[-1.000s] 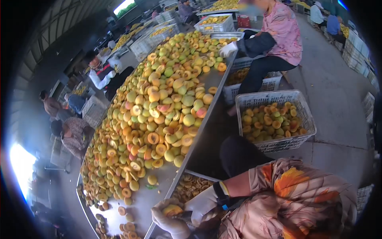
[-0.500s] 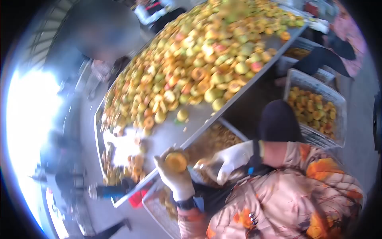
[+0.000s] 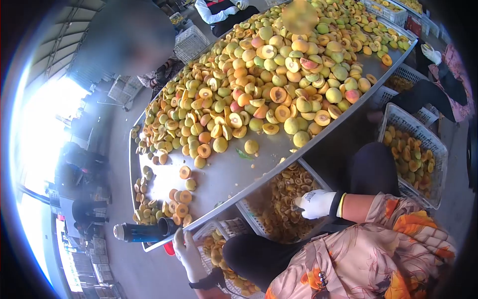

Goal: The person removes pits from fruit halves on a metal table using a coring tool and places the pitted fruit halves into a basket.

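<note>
My left hand (image 3: 189, 256), in a white glove, is at the table's near left corner, beside a crate of peach halves (image 3: 215, 249). Its fingers are stretched and apart, with nothing seen in them. Also gloved in white, my right hand (image 3: 317, 204) hangs over a crate of brown pits and scraps (image 3: 286, 192). Those fingers are curled together, and whatever they may hold is too small to make out. A large heap of whole and halved peaches (image 3: 239, 94) covers much of the metal table (image 3: 219, 179).
A blue cylinder with a dark cup-like end (image 3: 142, 232) juts over the table's left corner. To my right stands a white crate of peach halves (image 3: 413, 154). Co-workers sit around the table, one sleeve (image 3: 450, 74) showing at the right. My knee (image 3: 371, 167) is beside the table edge.
The peach half has left my left hand, which has moved down and left to the crate and opened. My right hand has shifted right and slightly up over the pits. The view has steadied.
</note>
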Demonstrator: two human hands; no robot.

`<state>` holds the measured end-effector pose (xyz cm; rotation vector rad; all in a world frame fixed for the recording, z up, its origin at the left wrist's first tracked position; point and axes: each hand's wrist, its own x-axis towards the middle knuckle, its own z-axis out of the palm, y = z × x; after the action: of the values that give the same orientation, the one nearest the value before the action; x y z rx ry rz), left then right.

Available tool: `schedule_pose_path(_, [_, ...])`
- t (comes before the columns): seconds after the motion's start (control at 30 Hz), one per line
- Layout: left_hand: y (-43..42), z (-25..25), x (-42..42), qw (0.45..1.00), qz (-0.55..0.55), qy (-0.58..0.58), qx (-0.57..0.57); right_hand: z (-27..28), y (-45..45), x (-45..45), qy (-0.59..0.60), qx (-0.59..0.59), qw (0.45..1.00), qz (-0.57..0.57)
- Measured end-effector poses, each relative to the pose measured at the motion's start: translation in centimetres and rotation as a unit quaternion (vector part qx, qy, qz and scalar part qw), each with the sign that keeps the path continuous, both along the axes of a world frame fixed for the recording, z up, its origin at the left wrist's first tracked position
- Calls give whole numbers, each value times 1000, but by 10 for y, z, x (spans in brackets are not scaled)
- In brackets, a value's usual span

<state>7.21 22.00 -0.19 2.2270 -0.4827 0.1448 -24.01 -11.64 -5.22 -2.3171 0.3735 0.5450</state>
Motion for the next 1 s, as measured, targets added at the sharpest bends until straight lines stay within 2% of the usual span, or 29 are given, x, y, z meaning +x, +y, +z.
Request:
schedule_pose_path(0.03, [-36,12,6,998,-65,10,-23,-1,-1,4,1,14,1000,3])
schedule_pose_path(0.07, [-77,31,3,996,-78,23,30,-3,-2,7,-1,27,1000,3])
schedule_pose_path(0.13, [-158,49,4,977,-144,-48,151,-7,0,4,-28,28,999,21])
schedule_pose_path(0.2, [-221,7,47,961,-215,-86,152,-21,5,0,-35,50,997,36])
schedule_pose_path(0.23, [-249,-16,69,944,-248,-138,166,-33,8,-9,-98,137,986,-14])
schedule_pose_path(0.27, [-278,-31,78,942,-267,-136,153,-36,9,-11,-147,90,985,25])
schedule_pose_path(0.3, [-297,-57,104,918,-317,-178,159,-63,18,-6,-188,177,966,-34])
schedule_pose_path(0.33, [-312,-75,118,908,-302,-212,198,-66,15,-1,-185,69,980,32])
schedule_pose_path(0.37, [-316,-83,118,901,-281,-226,242,-78,16,3,-340,27,938,59])
schedule_pose_path(0.4, [-317,-80,113,892,-246,-239,293,-31,2,-1,-177,83,979,66])
schedule_pose_path(0.43, [-330,-58,97,914,-220,-69,333,-22,-2,-2,-149,97,982,64])
schedule_pose_path(0.53, [-327,-50,83,918,-209,-126,313,-21,-4,-2,-120,125,983,61])
schedule_pose_path(0.6, [-322,-24,67,925,-208,-43,315,-9,-6,-1,-94,131,985,60])
schedule_pose_path(0.63, [-308,-51,87,944,-256,-71,197,-10,-5,3,-87,111,989,41])
schedule_pose_path(0.67, [-301,-54,85,954,-269,-69,110,-16,-4,8,-81,93,992,24])
schedule_pose_path(0.7, [-300,-62,78,917,-299,207,-163,-29,-1,7,-158,90,983,-25])
schedule_pose_path(0.73, [-276,-53,83,896,-301,314,-94,-44,2,7,-235,98,965,-65])
schedule_pose_path(0.77, [-260,-33,57,887,-279,337,-151,-59,0,9,-320,-61,945,19])
schedule_pose_path(0.8, [-258,-11,4,889,-259,313,-211,-51,0,11,-323,-12,945,-45])
schedule_pose_path(0.87, [-226,-1,-38,915,-309,214,-145,-15,-3,12,-296,95,938,-155])
schedule_pose_path(0.9, [-215,-1,-53,892,-318,267,-182,-3,-1,14,-302,117,931,-171])
schedule_pose_path(0.93, [-204,0,-69,804,-306,410,-302,6,3,14,-329,121,922,-167])
schedule_pose_path(0.97, [-192,0,-82,712,-281,506,-398,13,8,14,-314,130,926,-167])
schedule_pose_path(1.0, [-182,2,-96,678,-275,529,-430,15,15,15,-364,120,911,-154])
